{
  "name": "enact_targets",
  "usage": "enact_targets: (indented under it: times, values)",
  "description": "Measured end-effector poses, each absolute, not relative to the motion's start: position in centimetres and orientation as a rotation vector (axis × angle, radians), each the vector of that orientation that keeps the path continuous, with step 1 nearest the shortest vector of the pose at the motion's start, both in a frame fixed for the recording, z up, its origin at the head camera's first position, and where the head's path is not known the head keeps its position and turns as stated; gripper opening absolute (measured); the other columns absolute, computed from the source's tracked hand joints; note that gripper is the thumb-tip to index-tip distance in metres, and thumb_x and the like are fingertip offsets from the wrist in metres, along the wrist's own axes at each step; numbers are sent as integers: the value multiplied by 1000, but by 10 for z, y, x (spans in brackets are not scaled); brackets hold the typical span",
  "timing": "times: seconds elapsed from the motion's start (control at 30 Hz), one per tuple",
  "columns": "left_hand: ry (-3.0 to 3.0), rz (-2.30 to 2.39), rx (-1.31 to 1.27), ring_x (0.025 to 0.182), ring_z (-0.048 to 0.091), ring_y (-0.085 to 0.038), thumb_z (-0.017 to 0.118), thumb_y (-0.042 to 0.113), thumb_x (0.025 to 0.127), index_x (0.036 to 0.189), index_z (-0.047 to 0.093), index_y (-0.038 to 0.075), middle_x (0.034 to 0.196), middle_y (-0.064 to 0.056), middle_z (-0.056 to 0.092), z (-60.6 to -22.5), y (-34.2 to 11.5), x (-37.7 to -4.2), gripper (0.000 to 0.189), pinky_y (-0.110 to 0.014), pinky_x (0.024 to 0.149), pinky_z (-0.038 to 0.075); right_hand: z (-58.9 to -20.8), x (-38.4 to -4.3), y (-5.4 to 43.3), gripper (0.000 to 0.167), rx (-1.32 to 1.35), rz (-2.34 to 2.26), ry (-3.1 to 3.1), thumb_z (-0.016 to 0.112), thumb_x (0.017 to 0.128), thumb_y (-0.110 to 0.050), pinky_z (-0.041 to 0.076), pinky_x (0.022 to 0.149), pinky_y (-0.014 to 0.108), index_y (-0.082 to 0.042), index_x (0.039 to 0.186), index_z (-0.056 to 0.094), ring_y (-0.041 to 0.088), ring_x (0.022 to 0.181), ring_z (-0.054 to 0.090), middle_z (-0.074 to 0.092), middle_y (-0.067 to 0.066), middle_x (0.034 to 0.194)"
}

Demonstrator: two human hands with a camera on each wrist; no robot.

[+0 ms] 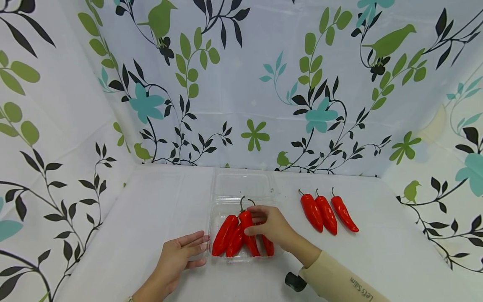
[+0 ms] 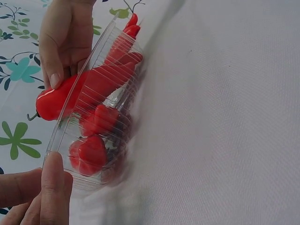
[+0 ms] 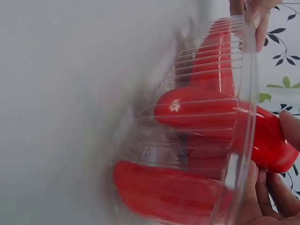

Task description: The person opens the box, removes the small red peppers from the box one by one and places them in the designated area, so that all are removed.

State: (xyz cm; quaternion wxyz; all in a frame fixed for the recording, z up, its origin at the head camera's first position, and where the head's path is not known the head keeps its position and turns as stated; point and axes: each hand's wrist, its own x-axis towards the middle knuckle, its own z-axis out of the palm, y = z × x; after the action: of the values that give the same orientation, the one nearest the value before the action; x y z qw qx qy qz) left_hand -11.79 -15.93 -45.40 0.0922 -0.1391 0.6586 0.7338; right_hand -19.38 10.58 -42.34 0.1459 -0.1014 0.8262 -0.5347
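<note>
A glossy red chili pepper point(image 1: 249, 237) stands tilted in a clear plastic box point(image 1: 241, 259), its green stem uppermost. Thumb and fingers of my right hand point(image 1: 272, 226) pinch it near the stem end. Three more red peppers point(image 1: 225, 235) lie in the same box, one partly hidden by the right hand. At the box's left side is my left hand point(image 1: 177, 256), fingers extended and fingertips touching the rim point(image 2: 58, 124). The left wrist view shows the held pepper point(image 2: 89, 89) leaning over the box wall, its tip inside.
The box's clear lid point(image 1: 243, 184) lies folded back behind it. Right of the box, three red peppers point(image 1: 327, 214) lie side by side on the white table point(image 1: 158, 201). A leaf-patterned cloth point(image 1: 234, 84) hangs behind. A black object point(image 1: 295, 282) sits at the right wrist.
</note>
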Motion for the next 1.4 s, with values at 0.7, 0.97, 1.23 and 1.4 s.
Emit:
enact_targets:
  times: [0.7, 0.97, 1.23, 1.4]
  values:
    - [1971, 2165, -430, 105, 70, -27, 75, 6, 90, 131, 63, -7, 123, -19, 69, -453, -158, -118, 44, -42, 76, 63, -413, -196, 132, 65, -86, -1938, 1886, 78, 89, -16, 55, 97, 47, -8, 146, 48, 31, 120, 60, 55, 17, 137]
    - [1966, 2172, -449, 104, 71, -28, 75, 5, 89, 130, 64, -6, 122, -19, 70, -453, -158, -118, 44, -42, 75, 63, -404, -196, 153, 66, -75, -2003, 1833, 73, 92, -14, 53, 100, 49, -7, 150, 41, 32, 125, 56, 50, 19, 144]
    - [1963, 2172, -442, 105, 70, -26, 76, 6, 89, 131, 63, -6, 123, -18, 69, -453, -160, -118, 45, -42, 76, 63, -387, -200, 190, 67, -53, -2115, 1775, 66, 97, -11, 54, 100, 43, -4, 154, 31, 28, 124, 56, 50, 16, 145]
    - [1963, 2168, -437, 104, 71, -25, 75, 5, 90, 131, 63, -6, 123, -18, 69, -453, -160, -119, 44, -42, 76, 63, -377, -202, 219, 67, -67, -2144, 1787, 62, 99, -11, 53, 101, 43, -4, 155, 26, 27, 125, 54, 50, 12, 141]
